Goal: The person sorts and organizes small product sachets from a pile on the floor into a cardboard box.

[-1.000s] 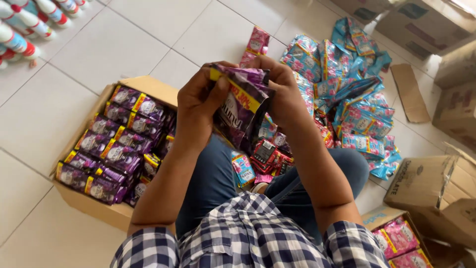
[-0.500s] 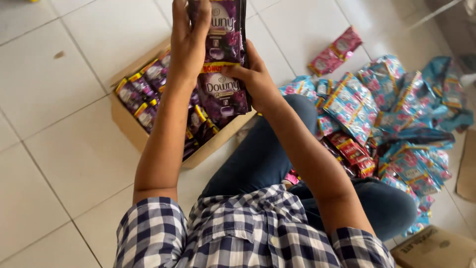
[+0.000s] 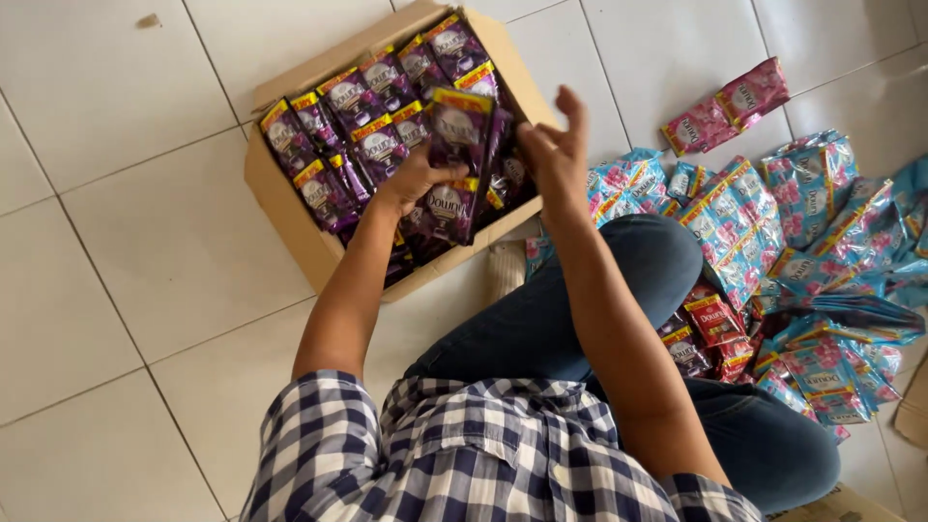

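The left hand [image 3: 418, 179] has lowered the purple sachet strip [image 3: 454, 159] over the cardboard box [image 3: 290, 208]; the right hand [image 3: 559, 155] seems to have let go.

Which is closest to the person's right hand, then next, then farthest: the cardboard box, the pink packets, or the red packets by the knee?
From the right hand, in the head view:
1. Cardboard box, right beside it, to the left.
2. Pink packets, on the tiles to the right.
3. Red packets, lower right, beside the leg.

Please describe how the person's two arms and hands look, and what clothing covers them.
Both forearms are bare from above the elbow down. The left hand and the right hand wear no gloves, and I see no watch or ring. The short sleeves belong to a shirt checked in dark blue and white.
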